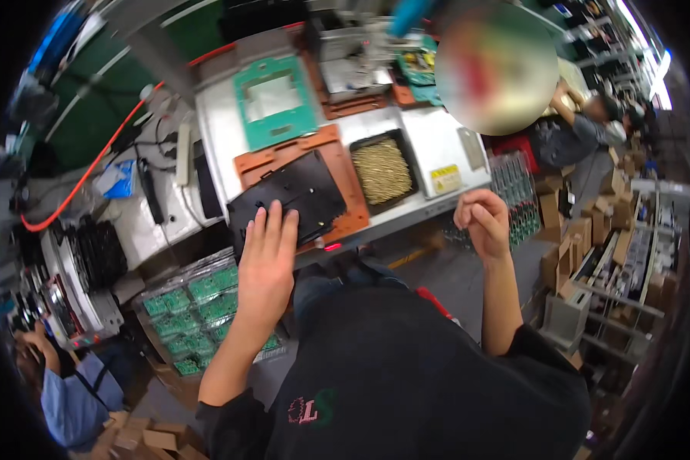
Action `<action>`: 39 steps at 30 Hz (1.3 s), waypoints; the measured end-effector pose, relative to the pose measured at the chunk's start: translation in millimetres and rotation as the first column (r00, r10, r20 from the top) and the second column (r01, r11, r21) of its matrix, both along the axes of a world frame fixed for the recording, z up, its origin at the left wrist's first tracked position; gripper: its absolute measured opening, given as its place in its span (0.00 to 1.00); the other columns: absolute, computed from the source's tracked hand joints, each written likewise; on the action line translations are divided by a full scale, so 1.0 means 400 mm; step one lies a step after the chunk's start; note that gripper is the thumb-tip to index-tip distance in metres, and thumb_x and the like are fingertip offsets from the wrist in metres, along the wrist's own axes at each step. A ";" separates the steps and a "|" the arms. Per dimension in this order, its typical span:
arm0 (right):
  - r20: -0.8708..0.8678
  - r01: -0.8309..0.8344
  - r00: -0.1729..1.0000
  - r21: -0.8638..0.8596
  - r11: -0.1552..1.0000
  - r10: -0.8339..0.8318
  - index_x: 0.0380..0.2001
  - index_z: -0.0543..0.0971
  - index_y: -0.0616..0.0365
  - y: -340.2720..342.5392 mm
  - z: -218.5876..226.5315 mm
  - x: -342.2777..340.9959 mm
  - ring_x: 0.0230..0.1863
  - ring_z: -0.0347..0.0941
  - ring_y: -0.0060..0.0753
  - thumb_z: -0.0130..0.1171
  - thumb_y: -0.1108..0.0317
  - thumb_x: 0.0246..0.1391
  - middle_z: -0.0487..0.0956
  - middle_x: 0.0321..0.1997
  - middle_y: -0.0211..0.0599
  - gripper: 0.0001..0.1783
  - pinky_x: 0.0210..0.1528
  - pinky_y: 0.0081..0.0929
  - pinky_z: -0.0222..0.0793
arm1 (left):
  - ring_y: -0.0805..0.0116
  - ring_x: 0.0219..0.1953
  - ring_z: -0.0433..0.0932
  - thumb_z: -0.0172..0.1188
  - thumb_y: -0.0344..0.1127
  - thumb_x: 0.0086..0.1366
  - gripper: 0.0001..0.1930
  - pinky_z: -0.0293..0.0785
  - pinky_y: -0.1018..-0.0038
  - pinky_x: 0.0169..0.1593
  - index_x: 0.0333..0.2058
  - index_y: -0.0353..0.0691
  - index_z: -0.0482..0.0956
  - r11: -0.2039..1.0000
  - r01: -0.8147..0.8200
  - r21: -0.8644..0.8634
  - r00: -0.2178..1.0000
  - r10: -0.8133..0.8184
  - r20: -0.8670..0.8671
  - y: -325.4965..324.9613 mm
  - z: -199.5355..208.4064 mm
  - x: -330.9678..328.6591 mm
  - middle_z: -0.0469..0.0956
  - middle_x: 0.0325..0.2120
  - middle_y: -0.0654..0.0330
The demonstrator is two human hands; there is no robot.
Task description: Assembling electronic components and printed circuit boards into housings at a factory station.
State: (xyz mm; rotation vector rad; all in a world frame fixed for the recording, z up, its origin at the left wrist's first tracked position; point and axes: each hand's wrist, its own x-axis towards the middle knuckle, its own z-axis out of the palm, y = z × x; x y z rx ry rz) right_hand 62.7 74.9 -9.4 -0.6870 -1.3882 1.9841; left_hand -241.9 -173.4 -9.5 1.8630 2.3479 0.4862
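Observation:
My left hand (267, 257) lies with its fingers stretched out over the near edge of a flat black plastic panel (303, 188). The panel sits askew on an orange-brown fixture plate (350, 184) on the bench. To the right of that plate is a black tray (415, 182) filled with small brass-coloured pieces (381, 170), too small to tell apart. Beyond the fixture lies a green frame (262, 132) with a rectangular opening. My right hand (483, 222) is raised off the bench's front right corner, its fingers curled together; what they hold, if anything, is hidden.
A yellow-labelled box (445, 180) is by the bench's right front edge. Green circuit boards in clear trays (195, 307) stand low at the left, with more boards (514, 195) at the right. Other people work at the far right and lower left. Cardboard boxes (567, 253) crowd the right.

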 end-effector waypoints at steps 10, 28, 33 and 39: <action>0.444 0.585 0.658 0.207 0.784 -0.608 0.43 0.83 0.66 0.190 -0.196 0.582 0.30 0.74 0.20 0.58 0.70 0.65 0.81 0.31 0.31 0.11 0.34 0.20 0.71 | 0.42 0.72 0.58 0.53 0.32 0.74 0.22 0.58 0.56 0.71 0.65 0.38 0.71 0.957 -0.016 -0.290 1.000 0.015 -0.004 0.141 -0.103 0.043 0.62 0.70 0.50; 0.779 -0.477 0.015 0.556 0.681 -0.626 0.33 0.80 0.56 0.187 -0.602 0.880 0.41 0.82 0.50 0.62 0.64 0.53 0.81 0.40 0.45 0.08 0.38 0.47 0.80 | 0.54 0.63 0.74 0.56 0.23 0.70 0.12 0.68 0.63 0.64 0.50 0.33 0.82 0.948 -0.304 0.097 0.908 0.257 0.331 0.205 -0.056 0.372 0.74 0.62 0.47; 0.720 -0.437 0.033 0.634 0.637 -0.693 0.33 0.78 0.61 0.239 -0.498 0.824 0.39 0.80 0.40 0.61 0.72 0.52 0.79 0.39 0.38 0.06 0.37 0.38 0.80 | 0.53 0.61 0.76 0.58 0.18 0.65 0.14 0.68 0.63 0.64 0.48 0.33 0.83 0.955 -0.228 0.188 0.885 0.123 0.450 0.218 -0.023 0.405 0.78 0.57 0.48; 0.238 0.111 0.964 0.035 0.993 -0.116 0.54 0.76 0.65 0.050 -0.067 0.236 0.40 0.76 0.20 0.56 0.83 0.61 0.77 0.42 0.33 0.18 0.39 0.21 0.78 | 0.50 0.69 0.66 0.61 0.28 0.67 0.24 0.62 0.61 0.69 0.62 0.38 0.73 0.987 -0.105 0.122 0.757 0.000 0.653 0.233 0.030 0.430 0.66 0.68 0.48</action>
